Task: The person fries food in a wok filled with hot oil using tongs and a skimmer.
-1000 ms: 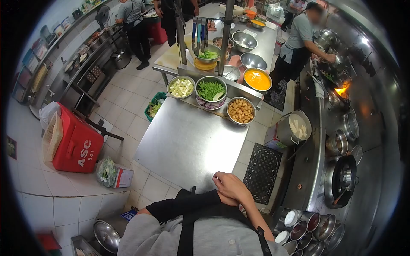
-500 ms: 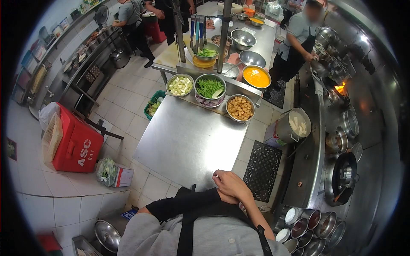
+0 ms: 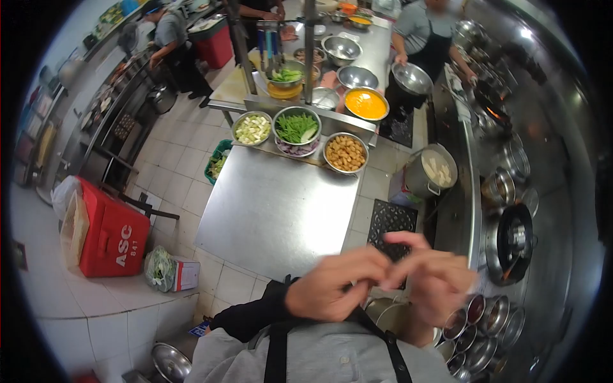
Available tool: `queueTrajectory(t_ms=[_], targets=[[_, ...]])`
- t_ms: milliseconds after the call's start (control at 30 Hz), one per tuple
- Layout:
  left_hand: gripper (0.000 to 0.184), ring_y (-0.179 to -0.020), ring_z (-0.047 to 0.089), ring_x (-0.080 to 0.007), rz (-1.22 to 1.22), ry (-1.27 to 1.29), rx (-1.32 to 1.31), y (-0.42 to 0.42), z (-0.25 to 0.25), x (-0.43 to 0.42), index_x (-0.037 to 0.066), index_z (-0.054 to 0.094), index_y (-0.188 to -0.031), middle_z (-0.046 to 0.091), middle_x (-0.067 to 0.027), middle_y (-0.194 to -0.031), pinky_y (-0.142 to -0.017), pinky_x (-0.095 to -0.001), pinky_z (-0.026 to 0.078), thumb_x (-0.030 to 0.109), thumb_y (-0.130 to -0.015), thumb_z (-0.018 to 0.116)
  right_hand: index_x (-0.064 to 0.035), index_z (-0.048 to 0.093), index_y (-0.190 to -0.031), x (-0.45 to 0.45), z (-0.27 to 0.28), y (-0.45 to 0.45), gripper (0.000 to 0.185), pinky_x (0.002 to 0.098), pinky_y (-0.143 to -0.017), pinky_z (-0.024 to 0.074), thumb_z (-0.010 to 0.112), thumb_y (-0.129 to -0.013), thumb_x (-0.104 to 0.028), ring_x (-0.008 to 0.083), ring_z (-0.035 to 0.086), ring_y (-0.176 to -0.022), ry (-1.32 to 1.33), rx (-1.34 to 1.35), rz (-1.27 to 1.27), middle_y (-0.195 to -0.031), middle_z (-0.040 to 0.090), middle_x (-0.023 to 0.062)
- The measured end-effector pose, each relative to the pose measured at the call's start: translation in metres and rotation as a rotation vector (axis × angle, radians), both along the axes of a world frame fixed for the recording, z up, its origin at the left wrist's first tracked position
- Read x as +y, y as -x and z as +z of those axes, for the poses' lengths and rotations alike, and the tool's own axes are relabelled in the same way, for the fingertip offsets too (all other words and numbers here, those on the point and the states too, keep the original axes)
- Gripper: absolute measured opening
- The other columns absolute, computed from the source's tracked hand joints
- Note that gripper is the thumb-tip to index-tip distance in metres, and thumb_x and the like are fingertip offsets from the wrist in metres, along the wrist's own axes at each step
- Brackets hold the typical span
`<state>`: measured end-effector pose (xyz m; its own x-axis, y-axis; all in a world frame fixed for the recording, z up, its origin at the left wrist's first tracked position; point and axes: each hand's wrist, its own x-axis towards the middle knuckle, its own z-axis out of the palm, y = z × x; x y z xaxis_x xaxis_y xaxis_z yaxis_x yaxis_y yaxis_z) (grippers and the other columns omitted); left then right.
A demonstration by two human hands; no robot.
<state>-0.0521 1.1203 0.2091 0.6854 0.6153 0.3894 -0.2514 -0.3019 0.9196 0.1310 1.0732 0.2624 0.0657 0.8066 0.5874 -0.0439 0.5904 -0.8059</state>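
My left hand (image 3: 335, 285), below a black sleeve (image 3: 252, 317), is raised in front of my chest, its fingers curled toward the thumb. Against its fingertips is my right hand (image 3: 437, 277), bent at the fingers and smeared by motion. Anything small between the fingertips cannot be made out. Both hands are above the near right corner of a bare steel table (image 3: 274, 210). Along the table's far edge stand bowls of pale cut cubes (image 3: 253, 129), green beans (image 3: 297, 127) above chopped purple onion (image 3: 297, 148), and brown fried chunks (image 3: 345, 153).
A red cooler (image 3: 112, 236) and a bagged bunch of greens (image 3: 159, 268) are on the left. To the right are a floor mat (image 3: 389, 223), a large pot (image 3: 431, 171) and the stove line with a wok (image 3: 509, 246). A co-worker (image 3: 421, 38) holds a steel bowl (image 3: 412, 79).
My hands have come apart from their clasp at the wrist and risen, fingertips now meeting. The co-worker on the right has turned and holds a bowl out. The view has shifted slightly.
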Motion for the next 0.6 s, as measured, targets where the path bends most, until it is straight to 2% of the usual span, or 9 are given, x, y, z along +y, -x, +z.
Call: queueTrajectory(t_ms=[67,133,233,400,600], targets=[[0.017,-0.107,0.071,-0.0273,0.089,0.0,-0.27,0.019,0.052,-0.004,0.001,0.071,-0.104,0.07,-0.0141,-0.112,-0.087,-0.0409,0.055,0.001,-0.092,0.059,-0.0029,0.051,-0.062,-0.011,0.039,-0.003,0.04,0.0689,-0.095,0.0537,0.067,-0.099,-0.011,0.0283,0.071,-0.063,-0.187,0.196,0.16,-0.056,0.055,0.0082],[0.015,-0.106,0.07,-0.0265,0.002,0.047,-0.536,0.029,0.085,-0.019,0.002,0.07,-0.103,0.069,-0.0136,-0.111,-0.086,-0.0397,0.054,0.001,-0.092,0.058,-0.0023,0.051,-0.065,-0.018,0.062,0.004,0.038,0.0676,-0.095,0.0535,0.067,-0.099,-0.012,0.0284,0.071,-0.064,-0.311,0.349,0.375,-0.058,0.056,0.0089],[0.013,-0.103,0.068,-0.0254,-0.179,0.169,-0.805,0.021,0.108,-0.045,0.002,0.069,-0.101,0.067,-0.0128,-0.108,-0.085,-0.0377,0.053,0.0,-0.093,0.058,-0.0015,0.051,-0.07,-0.023,0.072,0.029,0.035,0.0657,-0.096,0.0531,0.067,-0.098,-0.013,0.0287,0.071,-0.067,-0.381,0.49,0.568,-0.062,0.057,0.0101],[0.011,-0.099,0.066,-0.0235,-0.294,0.316,-1.008,-0.003,0.12,-0.065,0.003,0.067,-0.098,0.065,-0.0116,-0.104,-0.084,-0.0345,0.051,0.0,-0.094,0.058,0.0,0.051,-0.077,-0.028,0.071,0.052,0.031,0.0626,-0.098,0.0524,0.068,-0.098,-0.014,0.0292,0.071,-0.072,-0.386,0.595,0.664,-0.068,0.058,0.0121],[0.009,-0.094,0.063,-0.0212,-0.325,0.362,-1.112,-0.015,0.121,-0.069,0.004,0.064,-0.095,0.062,-0.0101,-0.099,-0.082,-0.0307,0.048,-0.002,-0.095,0.057,0.0017,0.05,-0.086,-0.027,0.072,0.056,0.028,0.0587,-0.099,0.0516,0.069,-0.098,-0.016,0.0297,0.071,-0.077,-0.379,0.642,0.686,-0.075,0.059,0.0144]])
